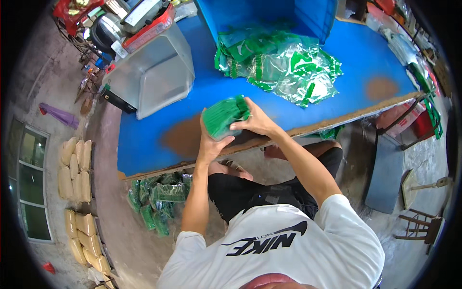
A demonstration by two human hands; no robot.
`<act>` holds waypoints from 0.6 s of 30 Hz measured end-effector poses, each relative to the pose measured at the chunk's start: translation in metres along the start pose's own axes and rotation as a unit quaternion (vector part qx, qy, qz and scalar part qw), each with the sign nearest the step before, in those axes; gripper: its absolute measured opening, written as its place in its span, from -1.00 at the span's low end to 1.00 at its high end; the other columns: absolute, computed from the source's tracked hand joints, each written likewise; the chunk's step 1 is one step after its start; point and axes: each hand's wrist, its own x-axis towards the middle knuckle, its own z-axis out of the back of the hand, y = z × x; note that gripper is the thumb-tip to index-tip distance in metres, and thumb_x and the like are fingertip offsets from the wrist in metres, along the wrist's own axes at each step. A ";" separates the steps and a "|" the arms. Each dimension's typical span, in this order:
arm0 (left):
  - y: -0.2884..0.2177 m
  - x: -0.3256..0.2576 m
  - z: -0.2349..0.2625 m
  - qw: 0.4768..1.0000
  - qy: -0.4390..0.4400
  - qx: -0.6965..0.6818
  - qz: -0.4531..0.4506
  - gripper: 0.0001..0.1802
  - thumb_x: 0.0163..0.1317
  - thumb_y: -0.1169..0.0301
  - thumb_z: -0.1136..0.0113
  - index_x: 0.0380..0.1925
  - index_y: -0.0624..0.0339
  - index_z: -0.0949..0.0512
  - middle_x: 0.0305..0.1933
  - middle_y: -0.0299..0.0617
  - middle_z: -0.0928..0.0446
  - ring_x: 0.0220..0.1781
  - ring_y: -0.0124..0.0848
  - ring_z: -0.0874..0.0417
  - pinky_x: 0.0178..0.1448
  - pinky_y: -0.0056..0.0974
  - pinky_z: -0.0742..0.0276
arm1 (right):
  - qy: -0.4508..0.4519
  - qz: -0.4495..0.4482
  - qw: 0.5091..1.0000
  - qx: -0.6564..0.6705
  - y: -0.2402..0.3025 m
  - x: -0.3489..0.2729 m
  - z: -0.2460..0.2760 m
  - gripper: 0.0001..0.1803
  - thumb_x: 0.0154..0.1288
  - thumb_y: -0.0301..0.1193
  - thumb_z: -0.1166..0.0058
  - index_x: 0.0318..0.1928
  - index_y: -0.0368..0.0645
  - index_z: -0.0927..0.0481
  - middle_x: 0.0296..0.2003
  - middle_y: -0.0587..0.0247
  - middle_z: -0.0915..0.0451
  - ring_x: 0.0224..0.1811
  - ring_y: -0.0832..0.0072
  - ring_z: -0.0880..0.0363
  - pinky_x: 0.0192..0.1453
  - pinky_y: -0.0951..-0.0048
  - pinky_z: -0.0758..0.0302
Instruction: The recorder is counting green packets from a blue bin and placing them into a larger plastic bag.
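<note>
Between my two hands, just above the near edge of the blue table [202,62], is a thick stack of green-and-clear plastic bags [222,117]. My left hand [210,144] wraps its left side and lower edge, the thumb pressed to the front. My right hand [257,119] grips the right side, its fingers at the top corner and its thumb on the near face. The stack is a little blurred. Farther off, a loose heap of similar green-and-clear plastic bags [288,67] spills from a blue bin [329,19] lying on its side.
A clear plastic bin [166,79] lies tipped at the table's left. Green packed bundles [156,197] sit on the floor below. A grey-blue bench [385,173] and a wooden stool [423,226] stand at right. Filled tan sacks [86,241] line the left wall.
</note>
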 end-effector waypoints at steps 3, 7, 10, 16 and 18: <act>0.010 0.007 0.004 0.999 0.034 0.022 -0.037 0.18 -0.03 0.62 -0.55 0.51 0.17 0.04 0.39 -0.06 -0.33 0.39 -0.22 -0.43 0.46 -0.12 -0.37 | -0.039 0.018 0.998 0.054 -0.011 0.005 -0.005 -0.04 -0.12 -0.13 -0.67 0.21 -0.36 -0.42 0.05 0.08 -0.61 0.16 0.33 -0.57 0.28 0.31 -0.48; 0.005 -0.007 0.010 0.989 0.001 -0.125 0.078 -0.01 -0.08 0.62 -0.55 0.39 0.16 -0.25 0.32 -0.14 -0.44 0.37 -0.25 -0.45 0.45 -0.07 -0.39 | 0.031 -0.030 0.992 -0.117 -0.005 -0.002 0.010 -0.09 0.14 0.03 -0.48 0.29 -0.30 -0.39 0.11 0.11 -0.56 0.24 0.40 -0.50 0.37 0.27 -0.42; 0.014 -0.031 0.027 0.952 -0.003 -0.279 0.125 -0.03 -0.16 0.64 -0.57 0.35 0.14 -0.35 0.26 -0.17 -0.50 0.34 -0.22 -0.48 0.43 -0.04 -0.41 | 0.053 0.018 0.978 0.199 0.003 -0.011 0.025 -0.12 0.22 0.08 -0.38 0.33 -0.28 -0.39 0.10 0.13 -0.55 0.21 0.40 -0.51 0.37 0.25 -0.42; 0.000 -0.043 0.025 0.915 0.041 -0.397 0.066 -0.14 -0.03 0.38 -0.62 0.33 0.13 -0.43 0.30 -0.18 -0.53 0.31 -0.22 -0.55 0.41 -0.04 -0.48 | 0.097 0.015 0.989 0.114 0.091 -0.041 0.023 -0.47 0.35 -0.28 -0.33 0.21 -0.29 -0.49 0.02 0.24 -0.58 0.08 0.52 -0.56 0.24 0.38 -0.50; -0.021 -0.036 0.018 0.899 0.007 -0.417 0.133 -0.21 0.05 0.34 -0.57 0.31 0.16 -0.45 0.27 -0.17 -0.55 0.26 -0.25 -0.58 0.36 -0.08 -0.53 | 0.106 0.008 0.986 0.127 0.090 -0.043 0.023 -0.56 0.37 -0.35 -0.31 0.15 -0.31 -0.53 -0.03 0.28 -0.61 0.03 0.56 -0.58 0.19 0.43 -0.52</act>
